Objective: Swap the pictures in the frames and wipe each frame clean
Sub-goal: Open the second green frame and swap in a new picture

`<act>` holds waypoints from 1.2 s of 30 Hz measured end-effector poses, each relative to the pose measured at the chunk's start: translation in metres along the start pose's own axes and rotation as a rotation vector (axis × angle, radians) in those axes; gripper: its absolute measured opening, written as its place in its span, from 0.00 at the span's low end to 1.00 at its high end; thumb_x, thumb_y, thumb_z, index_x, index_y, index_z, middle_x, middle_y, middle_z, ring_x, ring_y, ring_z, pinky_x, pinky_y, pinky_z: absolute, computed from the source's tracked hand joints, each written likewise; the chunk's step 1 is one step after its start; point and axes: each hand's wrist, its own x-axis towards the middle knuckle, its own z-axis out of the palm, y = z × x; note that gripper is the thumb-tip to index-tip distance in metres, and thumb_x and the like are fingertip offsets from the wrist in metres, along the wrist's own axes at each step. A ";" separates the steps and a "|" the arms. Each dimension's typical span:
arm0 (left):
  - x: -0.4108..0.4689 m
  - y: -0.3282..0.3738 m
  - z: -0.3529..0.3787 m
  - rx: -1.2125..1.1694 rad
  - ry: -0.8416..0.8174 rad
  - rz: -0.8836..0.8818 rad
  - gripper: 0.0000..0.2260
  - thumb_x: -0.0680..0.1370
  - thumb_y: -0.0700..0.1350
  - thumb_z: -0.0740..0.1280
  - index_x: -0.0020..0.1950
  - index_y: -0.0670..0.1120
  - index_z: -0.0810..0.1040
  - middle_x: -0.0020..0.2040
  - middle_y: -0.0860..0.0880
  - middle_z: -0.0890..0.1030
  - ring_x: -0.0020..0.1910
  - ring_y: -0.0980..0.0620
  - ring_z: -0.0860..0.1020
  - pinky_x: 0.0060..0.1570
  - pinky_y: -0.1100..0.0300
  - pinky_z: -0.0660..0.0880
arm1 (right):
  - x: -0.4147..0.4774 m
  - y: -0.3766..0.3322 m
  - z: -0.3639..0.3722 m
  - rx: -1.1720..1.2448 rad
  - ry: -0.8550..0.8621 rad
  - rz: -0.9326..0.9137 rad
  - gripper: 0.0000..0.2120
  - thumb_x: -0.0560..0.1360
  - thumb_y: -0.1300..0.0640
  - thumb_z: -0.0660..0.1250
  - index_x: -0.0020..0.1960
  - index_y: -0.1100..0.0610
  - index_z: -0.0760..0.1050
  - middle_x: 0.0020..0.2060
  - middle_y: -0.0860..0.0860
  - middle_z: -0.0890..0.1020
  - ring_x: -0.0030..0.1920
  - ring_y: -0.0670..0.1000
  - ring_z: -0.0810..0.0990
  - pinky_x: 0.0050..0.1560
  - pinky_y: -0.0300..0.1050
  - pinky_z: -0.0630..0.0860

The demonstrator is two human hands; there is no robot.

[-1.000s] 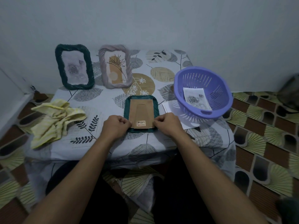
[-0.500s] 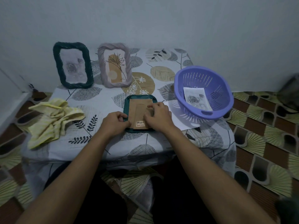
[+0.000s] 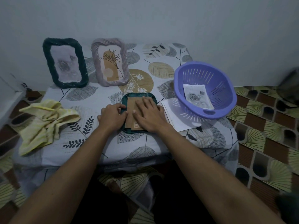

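At the centre of the picture we find the face-down dark green frame (image 3: 139, 95) lying flat on the leaf-printed tablecloth (image 3: 80, 97), its brown cardboard backing (image 3: 131, 105) uppermost.

1. The left hand (image 3: 112, 116) has its fingers curled against the left edge of this frame and grips it there.
2. The right hand (image 3: 149, 113) lies flat on the backing, fingers straight and spread, pressing down.

In the upper left, 2 frames stand upright against the wall: the upright dark green frame (image 3: 47, 62) with a grey picture, and just to its right the mauve twisted-rim frame (image 3: 97, 65) with a line-drawn plant picture.

At the right, the purple slotted plastic basket (image 3: 223, 88) holds 1 rose-print picture (image 3: 196, 96). The basket rests on white paper sheets (image 3: 176, 120), which lie just beside the right hand.

At the left edge, the crumpled yellow cloth (image 3: 47, 122) lies on the tablecloth, well apart from both hands.
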 end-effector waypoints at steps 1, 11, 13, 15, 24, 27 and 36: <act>0.002 -0.002 0.001 -0.005 0.004 0.004 0.11 0.78 0.56 0.67 0.59 0.58 0.79 0.57 0.49 0.80 0.62 0.42 0.74 0.62 0.46 0.68 | 0.002 0.001 0.002 -0.021 0.003 -0.002 0.29 0.82 0.37 0.47 0.80 0.47 0.53 0.81 0.50 0.49 0.80 0.51 0.43 0.75 0.60 0.46; 0.000 -0.009 0.008 -0.042 0.100 0.068 0.09 0.78 0.56 0.67 0.55 0.56 0.81 0.51 0.50 0.79 0.56 0.46 0.76 0.57 0.47 0.67 | 0.011 0.001 0.000 -0.096 -0.022 0.004 0.30 0.81 0.35 0.49 0.80 0.47 0.53 0.80 0.50 0.52 0.80 0.52 0.46 0.73 0.64 0.49; -0.002 -0.009 0.008 -0.045 0.107 0.086 0.09 0.78 0.56 0.66 0.55 0.55 0.81 0.50 0.51 0.80 0.54 0.46 0.76 0.57 0.47 0.68 | 0.011 0.001 0.000 -0.099 -0.005 0.004 0.30 0.81 0.36 0.49 0.79 0.47 0.54 0.80 0.50 0.53 0.79 0.52 0.47 0.72 0.64 0.50; -0.003 -0.011 0.008 -0.037 0.087 0.106 0.10 0.79 0.57 0.66 0.56 0.56 0.80 0.48 0.52 0.79 0.53 0.46 0.76 0.57 0.46 0.69 | 0.011 0.001 0.001 -0.099 0.006 0.004 0.30 0.81 0.36 0.49 0.79 0.47 0.55 0.80 0.50 0.54 0.79 0.52 0.48 0.72 0.64 0.51; 0.013 -0.015 0.002 -0.101 0.030 0.121 0.16 0.75 0.59 0.67 0.60 0.55 0.79 0.53 0.48 0.79 0.56 0.44 0.77 0.59 0.42 0.73 | 0.011 0.002 0.008 -0.120 0.042 0.001 0.30 0.81 0.36 0.48 0.79 0.48 0.55 0.80 0.51 0.55 0.79 0.52 0.48 0.72 0.63 0.51; 0.028 -0.009 0.004 -0.045 0.061 0.121 0.17 0.79 0.56 0.64 0.66 0.55 0.76 0.60 0.43 0.78 0.61 0.39 0.74 0.63 0.40 0.70 | 0.011 0.001 0.008 -0.134 0.047 0.000 0.30 0.81 0.37 0.47 0.79 0.49 0.55 0.80 0.52 0.55 0.79 0.53 0.48 0.73 0.63 0.51; 0.057 0.006 0.006 0.108 0.025 0.180 0.18 0.79 0.59 0.61 0.66 0.56 0.76 0.61 0.44 0.77 0.62 0.38 0.72 0.62 0.44 0.68 | 0.010 0.000 0.009 -0.138 0.071 0.002 0.29 0.81 0.38 0.48 0.78 0.49 0.56 0.79 0.53 0.56 0.79 0.54 0.50 0.72 0.62 0.53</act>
